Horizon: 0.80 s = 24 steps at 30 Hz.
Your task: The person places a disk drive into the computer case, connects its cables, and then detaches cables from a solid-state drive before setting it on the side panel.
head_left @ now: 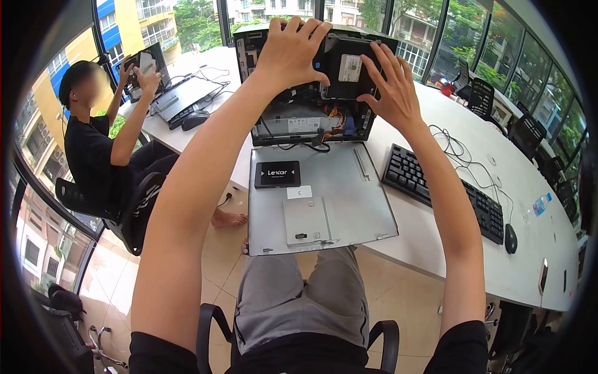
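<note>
An opened desktop computer case [255, 93] stands on the table in front of me, its inside with cables and a silver power supply [299, 126] facing me. My left hand [293, 53] hooks its fingers over the top edge, thumb reaching inside. My right hand [395, 84] has its fingers spread against the right side of a black drive bracket [336, 65] bearing a white label. Below lies the metal side panel [349, 212], overhanging the table edge. On it rest a black Lexar SSD [278, 174], a small white card [299, 192] and a flat silver drive [305, 221].
A black keyboard [448, 190] and mouse [511, 238] lie to the right with loose cables. Farther right are a water bottle [542, 204] and a phone [544, 274]. At left a seated person [93, 149] handles another computer part. Office chairs [481, 96] line the far side.
</note>
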Motion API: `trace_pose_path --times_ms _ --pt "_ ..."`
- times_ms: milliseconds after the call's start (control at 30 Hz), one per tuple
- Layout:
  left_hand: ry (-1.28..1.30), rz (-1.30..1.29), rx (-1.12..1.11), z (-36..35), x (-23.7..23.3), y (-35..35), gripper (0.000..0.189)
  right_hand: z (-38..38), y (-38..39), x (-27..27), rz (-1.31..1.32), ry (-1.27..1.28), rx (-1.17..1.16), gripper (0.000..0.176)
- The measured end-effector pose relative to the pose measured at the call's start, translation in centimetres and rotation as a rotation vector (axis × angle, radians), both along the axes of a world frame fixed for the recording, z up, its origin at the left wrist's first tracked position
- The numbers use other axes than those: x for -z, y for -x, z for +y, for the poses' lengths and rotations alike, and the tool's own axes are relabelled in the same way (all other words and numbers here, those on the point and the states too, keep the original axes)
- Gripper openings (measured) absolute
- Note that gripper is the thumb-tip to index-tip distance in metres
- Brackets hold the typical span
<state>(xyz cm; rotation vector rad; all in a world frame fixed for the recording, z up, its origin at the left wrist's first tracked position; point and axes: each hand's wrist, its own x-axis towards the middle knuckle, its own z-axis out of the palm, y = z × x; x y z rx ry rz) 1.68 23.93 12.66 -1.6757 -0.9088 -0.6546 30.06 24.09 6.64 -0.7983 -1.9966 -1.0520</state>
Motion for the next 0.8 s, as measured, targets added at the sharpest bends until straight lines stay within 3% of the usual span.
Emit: trace_pose_path --times_ms 133,167,267,300,400,433,500,633,800 --pt "-0.022 -0.022 0.038 0.2 0.1 -0.1 0.118 0.8 -1.1 0.6 0.305 -0.035 -0.144 0.093" --pt "-0.026 -0.024 0.048 0.3 0.2 -0.1 0.118 1.1 -1.3 0.8 0.411 -0.053 -0.145 0.082" --pt "-0.039 -0.034 0.046 0.3 0.3 -0.2 0.117 2.0 -1.2 1.8 0.966 0.523 -0.32 0.076" --pt "-0.038 -0.036 0.051 0.3 0.2 -0.3 0.117 2.1 -1.0 2.1 1.032 0.597 -0.378 0.067" --pt "-0.039 -0.053 0.059 0.4 0.2 -0.4 0.116 1.7 0.4 2.8 1.133 0.823 -0.602 0.055" --pt "-0.039 -0.062 0.061 0.4 0.2 -0.5 0.115 1.3 0.7 2.9 1.145 0.834 -0.563 0.045" --pt "-0.037 -0.078 0.062 0.5 0.4 -0.5 0.115 0.6 1.2 2.7 1.209 0.851 -0.563 0.043" --pt "-0.03 -0.092 0.052 0.5 0.2 -0.9 0.114 0.0 1.4 2.9 1.222 0.855 -0.578 0.049" --pt "-0.013 -0.081 0.016 0.1 0.1 -1.1 0.111 0.2 1.4 3.5 1.025 0.71 -0.467 0.055"
